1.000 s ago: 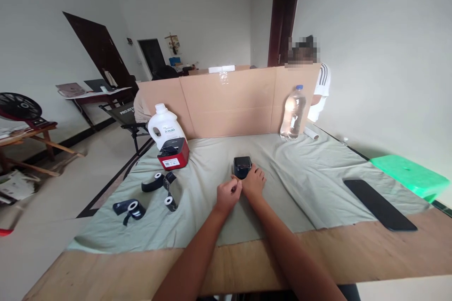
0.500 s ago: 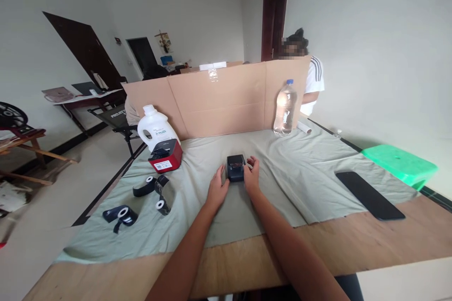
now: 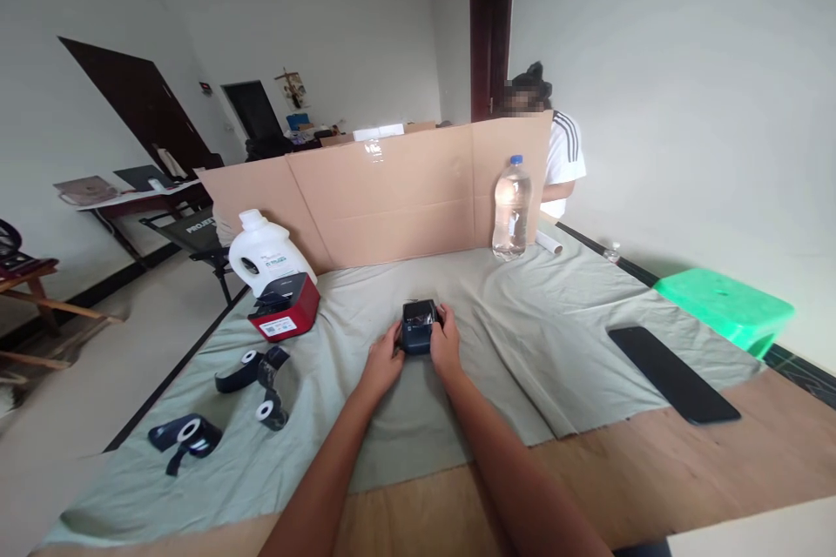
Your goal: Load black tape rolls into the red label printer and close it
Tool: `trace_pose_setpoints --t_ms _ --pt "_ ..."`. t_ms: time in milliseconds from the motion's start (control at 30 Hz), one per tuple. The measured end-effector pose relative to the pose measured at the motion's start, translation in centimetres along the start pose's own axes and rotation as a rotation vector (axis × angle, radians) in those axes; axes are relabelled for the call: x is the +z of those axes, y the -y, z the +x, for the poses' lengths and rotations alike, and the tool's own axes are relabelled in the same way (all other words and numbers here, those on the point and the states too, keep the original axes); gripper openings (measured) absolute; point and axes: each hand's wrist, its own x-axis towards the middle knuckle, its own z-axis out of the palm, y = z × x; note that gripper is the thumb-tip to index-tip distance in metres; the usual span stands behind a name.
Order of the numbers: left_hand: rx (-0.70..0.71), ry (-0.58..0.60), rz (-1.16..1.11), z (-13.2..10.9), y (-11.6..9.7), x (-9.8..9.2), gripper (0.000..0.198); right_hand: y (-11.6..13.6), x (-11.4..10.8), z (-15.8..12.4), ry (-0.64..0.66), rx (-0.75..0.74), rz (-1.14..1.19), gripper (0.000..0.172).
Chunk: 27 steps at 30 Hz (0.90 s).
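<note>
Nearest is the wooden edge of the table (image 3: 405, 511). Beyond it, at the middle of the grey-green cloth (image 3: 522, 387), the left hand (image 3: 382, 363) and the right hand (image 3: 447, 350) grasp the small black device (image 3: 418, 344) from its 2 sides; whether it rests fully on the cloth, I cannot tell. The step in hand seems to be the steadying of it, and the next move calls, I think, for an equal hold. At left lie 3 black rolls (image 3: 205, 438), partly unwound; farther stand the red device (image 3: 304, 311), the white jug (image 3: 271, 259) and, at right, the clear bottle (image 3: 511, 216), before the cardboard screen (image 3: 405, 200)
</note>
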Motion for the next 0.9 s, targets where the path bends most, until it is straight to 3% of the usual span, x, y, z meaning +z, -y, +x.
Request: trace_pose_setpoints --t_ms 100,267,433,533,733,900 --pt "-0.06 0.056 -0.002 1.2 -0.4 -1.2 0.06 -0.3 -0.1 0.2 -0.013 0.014 0.019 0.055" --pt "-0.237 0.142 -0.231 5.2 -0.7 -3.5 0.03 -0.4 0.1 0.3 -0.036 0.029 0.064 0.052" --pt "-0.464 0.278 -0.29 8.0 -0.1 -4.0 0.033 -0.1 0.2 0.1 -0.038 0.027 0.078 0.047" --pt "-0.544 0.325 -0.277 8.3 0.5 -3.6 0.03 0.3 0.1 -0.2 -0.039 0.028 0.047 0.043" --pt "-0.497 0.37 -0.253 8.2 0.7 -3.7 0.024 0.9 0.1 -0.4 -0.037 0.062 0.076 0.042" --pt "-0.557 0.398 -0.222 8.2 0.2 -3.8 0.016 0.7 0.1 -0.2 -0.045 0.085 0.089 0.042"
